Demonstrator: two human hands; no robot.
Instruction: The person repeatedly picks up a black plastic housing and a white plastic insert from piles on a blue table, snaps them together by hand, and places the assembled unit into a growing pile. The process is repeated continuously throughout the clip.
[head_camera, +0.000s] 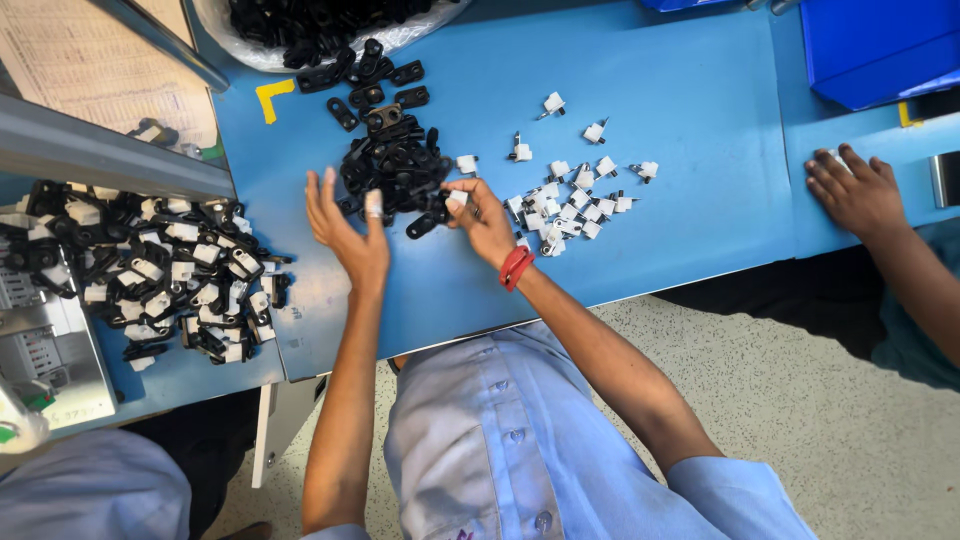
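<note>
My left hand (347, 228) is open, fingers spread, just left of a heap of small black plastic clips (392, 160) on the blue table (680, 190). A white bandage wraps one of its fingers. My right hand (482, 218), with a red band at the wrist, pinches a small white piece with a black clip (452, 200) at the heap's right edge. A scatter of small white plastic pieces with pins (572, 195) lies just right of that hand.
A pile of joined black-and-white parts (165, 270) lies at the left. A clear bag of black clips (310, 25) sits at the top. Another person's hand (858, 190) rests on the table at right. Blue bins (880, 45) stand top right.
</note>
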